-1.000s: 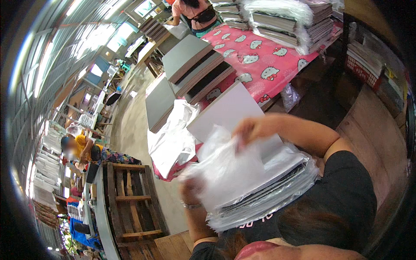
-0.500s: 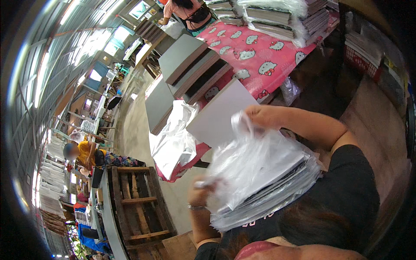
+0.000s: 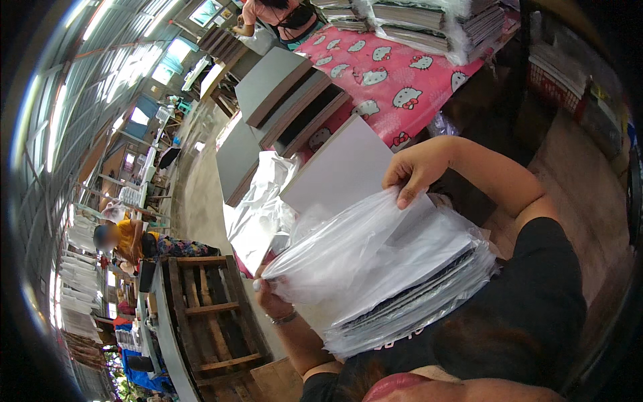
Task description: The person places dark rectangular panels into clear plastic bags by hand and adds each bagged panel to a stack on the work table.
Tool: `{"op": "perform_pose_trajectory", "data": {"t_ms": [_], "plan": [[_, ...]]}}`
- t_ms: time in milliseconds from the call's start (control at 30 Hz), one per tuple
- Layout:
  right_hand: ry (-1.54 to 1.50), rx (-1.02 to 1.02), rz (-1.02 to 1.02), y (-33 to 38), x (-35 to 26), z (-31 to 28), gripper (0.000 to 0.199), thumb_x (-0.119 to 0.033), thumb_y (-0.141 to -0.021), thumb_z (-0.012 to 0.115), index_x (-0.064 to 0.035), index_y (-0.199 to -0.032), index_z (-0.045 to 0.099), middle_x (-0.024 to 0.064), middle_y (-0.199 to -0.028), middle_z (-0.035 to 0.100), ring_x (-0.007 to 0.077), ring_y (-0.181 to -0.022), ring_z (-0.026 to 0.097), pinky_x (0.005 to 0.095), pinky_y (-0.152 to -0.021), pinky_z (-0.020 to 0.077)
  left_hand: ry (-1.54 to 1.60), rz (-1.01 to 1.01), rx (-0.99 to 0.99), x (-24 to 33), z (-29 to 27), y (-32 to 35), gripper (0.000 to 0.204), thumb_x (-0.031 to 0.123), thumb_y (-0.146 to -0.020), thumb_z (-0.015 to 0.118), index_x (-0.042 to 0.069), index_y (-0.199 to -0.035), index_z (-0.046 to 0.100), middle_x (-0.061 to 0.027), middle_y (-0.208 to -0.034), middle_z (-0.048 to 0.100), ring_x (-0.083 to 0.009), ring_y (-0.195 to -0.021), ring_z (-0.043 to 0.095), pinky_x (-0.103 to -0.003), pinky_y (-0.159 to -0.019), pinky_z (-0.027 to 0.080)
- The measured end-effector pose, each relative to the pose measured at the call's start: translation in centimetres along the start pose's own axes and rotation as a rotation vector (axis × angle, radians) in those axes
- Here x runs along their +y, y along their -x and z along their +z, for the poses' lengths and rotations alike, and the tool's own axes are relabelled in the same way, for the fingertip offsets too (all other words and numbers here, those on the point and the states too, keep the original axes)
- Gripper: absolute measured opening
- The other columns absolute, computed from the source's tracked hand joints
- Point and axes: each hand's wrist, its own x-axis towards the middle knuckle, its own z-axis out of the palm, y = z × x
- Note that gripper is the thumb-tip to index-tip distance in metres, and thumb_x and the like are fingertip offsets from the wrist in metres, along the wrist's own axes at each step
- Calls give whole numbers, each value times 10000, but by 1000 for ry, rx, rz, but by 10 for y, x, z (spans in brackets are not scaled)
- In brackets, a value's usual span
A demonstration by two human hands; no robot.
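A clear plastic bag [image 3: 335, 244] is stretched wide between my two hands. My left hand [image 3: 271, 298], with a bracelet at its wrist, grips one corner of the bag's edge. At the other corner my right hand [image 3: 414, 171] pinches the edge between thumb and fingers. Under the bag, against my body, lies a stack of plastic-wrapped flat sheets [image 3: 412, 301], some with dark edges. Just beyond the bag a light grey board [image 3: 341, 164] rests on the table. Crumpled white plastic [image 3: 261, 204] lies left of that board.
Thick grey boards [image 3: 274, 84] are stacked on a table with a pink patterned cloth [image 3: 375, 67]. Plastic-wrapped bundles [image 3: 429, 30] stand at its far end. A wooden pallet [image 3: 214, 308] is at left. Two other people work farther off. A red crate [image 3: 552, 84] sits at right.
The bunched plastic bag has been drawn out wide and flat. My left hand moved left and slightly up; my right hand moved a little right.
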Motion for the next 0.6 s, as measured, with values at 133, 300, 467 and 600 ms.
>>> {"op": "perform_pose_trajectory", "data": {"t_ms": [133, 300, 467, 600], "plan": [[-671, 375, -590, -15, 13, 0, 187, -34, -787, 596, -15, -970, 560, 27, -792, 587, 101, -654, 583, 226, -606, 479, -46, -427, -205, -60, -62, 4, 427, 211, -762, 677, -42, -1077, 540, -163, -978, 623, -281, -883, 612, -413, -828, 516], [-730, 460, -592, -17, 33, -37, 454, -3, -694, 563, -33, -1138, 471, 43, -908, 567, 79, -655, 558, 203, -580, 458, -41, -130, -4, -42, -46, -55, 704, 71, -647, 622, -67, -1275, 337, -271, -1142, 544, -287, -922, 595, -343, -829, 499], [387, 1065, -387, -43, 32, -53, 509, -28, -689, 541, -43, -1196, 504, 132, -857, 546, 226, -743, 572, 323, -646, 476, -841, 163, 550, -46, -32, -123, 465, 54, -802, 525, -32, -1248, 425, -118, -930, 563, -174, -817, 511, -296, -740, 424], [912, 1297, -237, -48, 57, -21, 443, 3, -734, 561, -42, -1175, 566, 175, -882, 548, 295, -808, 570, 328, -707, 477, -854, 173, 413, -68, -26, -115, 478, 5, -827, 497, 11, -1299, 426, -55, -871, 557, -86, -642, 457, -225, -605, 414]]}}
